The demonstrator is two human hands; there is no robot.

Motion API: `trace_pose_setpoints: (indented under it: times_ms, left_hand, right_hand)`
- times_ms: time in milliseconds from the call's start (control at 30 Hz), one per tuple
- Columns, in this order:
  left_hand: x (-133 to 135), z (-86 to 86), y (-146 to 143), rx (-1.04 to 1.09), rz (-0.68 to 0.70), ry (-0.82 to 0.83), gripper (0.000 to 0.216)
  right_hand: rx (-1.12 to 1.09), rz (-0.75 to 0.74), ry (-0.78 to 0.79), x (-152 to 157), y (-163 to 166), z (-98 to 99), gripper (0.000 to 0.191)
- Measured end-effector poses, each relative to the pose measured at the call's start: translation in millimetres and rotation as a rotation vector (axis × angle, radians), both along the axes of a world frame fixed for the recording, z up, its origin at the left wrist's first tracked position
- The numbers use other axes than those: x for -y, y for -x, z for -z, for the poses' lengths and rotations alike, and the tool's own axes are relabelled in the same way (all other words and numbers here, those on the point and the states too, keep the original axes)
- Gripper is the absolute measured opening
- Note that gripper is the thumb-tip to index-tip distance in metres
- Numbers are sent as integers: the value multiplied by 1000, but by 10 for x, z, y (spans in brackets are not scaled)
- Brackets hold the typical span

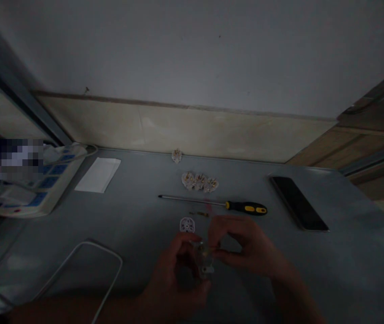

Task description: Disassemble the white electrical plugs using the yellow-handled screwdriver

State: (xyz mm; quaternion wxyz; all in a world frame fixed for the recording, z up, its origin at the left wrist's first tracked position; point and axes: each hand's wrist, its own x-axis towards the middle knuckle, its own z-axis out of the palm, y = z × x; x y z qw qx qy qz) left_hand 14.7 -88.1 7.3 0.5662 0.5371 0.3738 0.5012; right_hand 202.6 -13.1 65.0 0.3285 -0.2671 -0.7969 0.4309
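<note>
My left hand (175, 274) is closed around a small, partly see-through plastic plug housing (206, 261), near the front of the table. My right hand (242, 245) is at the housing's right side, thumb and forefinger pinched together; what is between them is too small and dark to tell. Just beyond my left fingertips lies a white eight-sided plate with holes (187, 225). Small brass pieces (203, 214) rest behind it. Farther back is a screwdriver (246, 207) with a black and yellow handle, its tip pointing left. Several white plug inserts with brass pins (200, 181) sit beyond the screwdriver.
One more pinned insert (176, 155) is near the wall. A phone (298, 203) lies at right on the grey table (138, 220). Folded white paper (98, 174) and a large power strip (52, 191) are at left. A white cable (116, 274) loops beside my left forearm.
</note>
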Motion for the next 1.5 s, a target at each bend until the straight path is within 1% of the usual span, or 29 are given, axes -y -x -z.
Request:
trace_pose_setpoints:
  times_ms: [100, 233, 367, 467, 733, 867, 933, 1100, 1200, 1300, 1367, 1400, 1433, 1500]
  left_hand:
    - [1, 8, 0, -31, -11, 9, 61]
    - [-5, 33, 6, -66, -26, 23, 62]
    - [-4, 57, 7, -96, -40, -31, 66]
    - [3, 72, -1, -112, -44, -41, 68]
    - [2, 78, 3, -153, -72, -126, 67]
    - [-6, 105, -4, -130, -79, -80, 67]
    - [-10, 119, -3, -113, -76, -34, 65]
    - [-18, 125, 7, -90, -66, -3, 64]
    - [-22, 110, 5, -67, -63, -2, 63]
    - [-22, 78, 6, -41, -44, 0, 63]
    - [-19, 53, 10, -45, -36, 15, 64]
    - [-16, 42, 13, -50, -40, 23, 64]
    - [-14, 32, 15, -53, -49, 26, 64]
    - [-9, 18, 20, -59, -55, 32, 63]
  right_hand:
    - [-44, -41, -16, -2, 16, 7, 8]
    - [-31, -55, -46, 11, 32, 17, 8]
    - [-29, -52, -53, 20, 25, 33, 5]
    - [-31, -46, -51, 9, 15, 42, 3]
    - [2, -44, -112, 14, 20, 54, 6]
    - [64, 2, -86, 27, 40, 59, 3]
    - [80, 19, -76, 28, 43, 70, 11]
    - [40, -22, -52, 27, 46, 112, 17]
    - [19, -33, -63, 27, 59, 104, 15]
    - [-24, -45, -88, 14, 40, 48, 12]
    - [-74, 2, -103, -9, -7, 10, 19]
    - [-101, 49, -108, -27, -36, 2, 21]
    - [-101, 117, -110, -48, -65, 6, 22]
    - [-16, 291, -110, -95, -106, 56, 19]
